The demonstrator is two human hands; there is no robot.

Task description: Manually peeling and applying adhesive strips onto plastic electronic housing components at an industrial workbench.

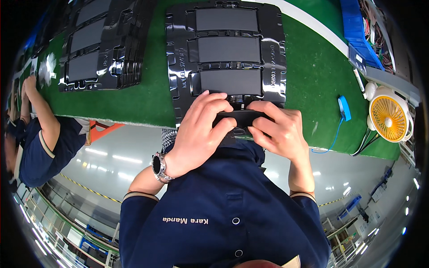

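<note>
A black moulded plastic tray lies on the green tabletop in front of me. Several dark grey rectangular panels rest in its pockets, one behind another. At the tray's near end, a dark rectangular panel is held tilted between both hands. My left hand is closed on its left end, thumb on the near side and fingers toward the tray. On the right end, my right hand pinches it between thumb and fingers. The fingers hide both ends, so I cannot tell whether the panel touches its pocket.
To the left rises a stack of similar black trays with panels on top. A yellow-and-white fan, a blue wrist strap with its cord and a blue bin are at the right. A co-worker is at the far left.
</note>
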